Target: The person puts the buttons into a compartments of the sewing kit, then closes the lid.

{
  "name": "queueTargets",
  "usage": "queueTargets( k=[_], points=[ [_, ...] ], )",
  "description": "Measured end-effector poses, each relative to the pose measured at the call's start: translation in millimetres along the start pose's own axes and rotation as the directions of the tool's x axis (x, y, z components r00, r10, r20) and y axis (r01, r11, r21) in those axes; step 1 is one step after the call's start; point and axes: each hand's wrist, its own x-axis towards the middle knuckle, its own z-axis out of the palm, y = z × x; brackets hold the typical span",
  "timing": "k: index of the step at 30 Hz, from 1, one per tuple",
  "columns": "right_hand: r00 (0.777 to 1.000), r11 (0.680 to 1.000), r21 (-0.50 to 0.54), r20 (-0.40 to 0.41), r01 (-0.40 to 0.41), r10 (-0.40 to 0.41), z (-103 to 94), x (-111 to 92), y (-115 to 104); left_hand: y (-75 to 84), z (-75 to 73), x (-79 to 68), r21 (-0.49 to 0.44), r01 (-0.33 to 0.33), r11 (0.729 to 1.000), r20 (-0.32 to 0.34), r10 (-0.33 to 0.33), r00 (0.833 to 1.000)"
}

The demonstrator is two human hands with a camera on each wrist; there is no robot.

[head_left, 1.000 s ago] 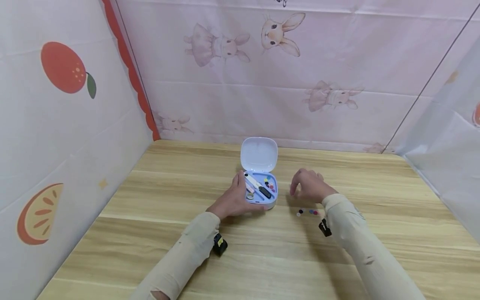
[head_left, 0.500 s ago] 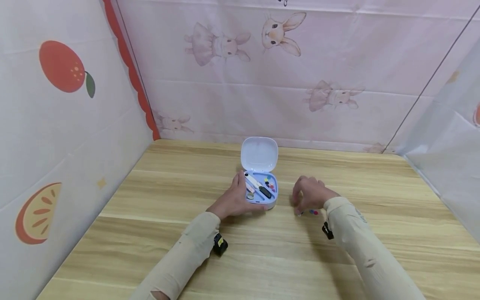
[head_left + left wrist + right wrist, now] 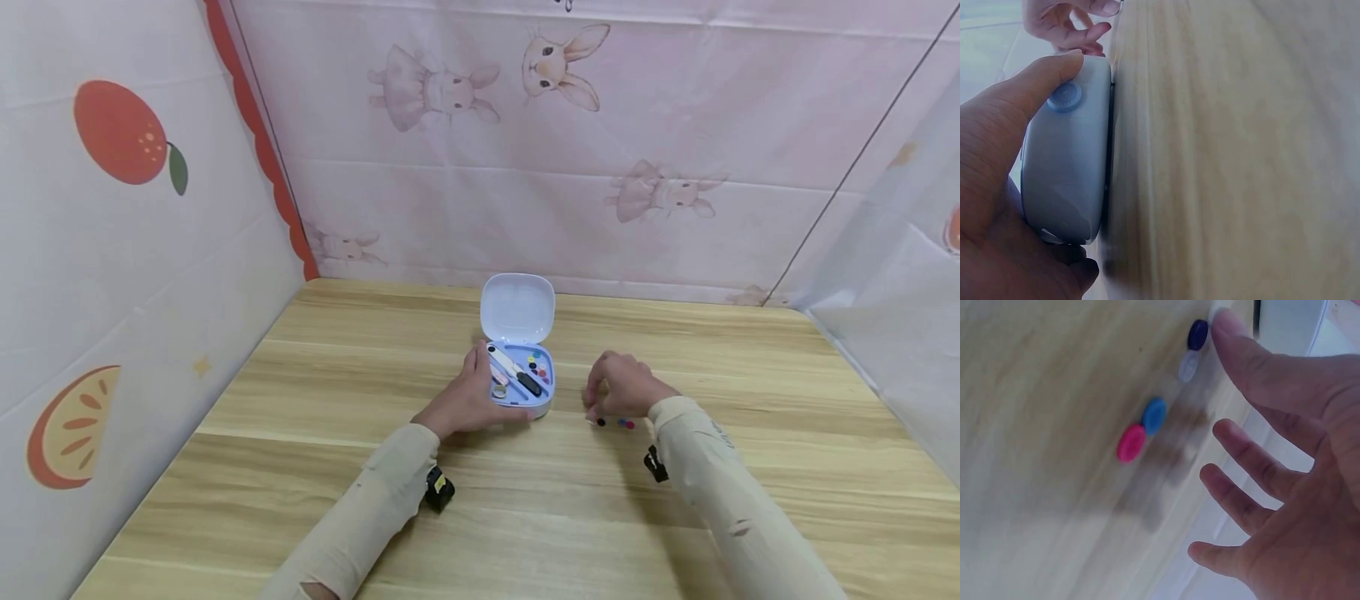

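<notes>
My left hand grips the near left side of a small pale blue sewing box, its thumb along the front by the round button catch. Its white lid stands raised. In the tray lie a slim white tool with a black end and several small coloured buttons. Right of the box, my right hand pinches a whitish button at table level; the index fingertip is hidden behind the thumb. Beside it lie a dark button, a clear one, a blue one and a pink one.
The wood-grain table extends around both hands. Behind it hangs a pink curtain printed with rabbits. White fabric with fruit prints closes off the left side, and more pale fabric the right.
My right hand has come down to the loose buttons, and the whitish one has shifted left and slightly away with its fingertips. My left hand and the sewing box have stayed put.
</notes>
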Motion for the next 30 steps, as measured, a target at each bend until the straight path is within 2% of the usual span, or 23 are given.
queueTargets(
  k=[6, 13, 21, 30],
  points=[
    [1.000, 1.000, 0.001, -0.020, -0.010, 0.010, 0.6, 1.6, 0.4, -0.2, 0.4, 0.2, -0.006, -0.004, 1.000, 0.002, 0.004, 1.000],
    [1.000, 1.000, 0.010, -0.002, -0.024, 0.024, 3.0, 3.6, 1.8, 1.4, -0.8, -1.4, -0.012, 0.000, 1.000, 0.000, 0.000, 1.000],
    [0.997, 1.000, -0.006, -0.079, -0.014, 0.014, 7.2, 6.4, -1.3, 2.8, -1.8, -1.4, -0.004, 0.006, 1.000, 0.004, -0.006, 1.000],
    [0.994, 0.999, 0.003, -0.099, -0.046, 0.046, 5.9, 8.6, -2.1, 3.1, -3.9, -0.6, -0.003, -0.010, 1.000, 0.000, 0.010, 1.000]
  ],
)
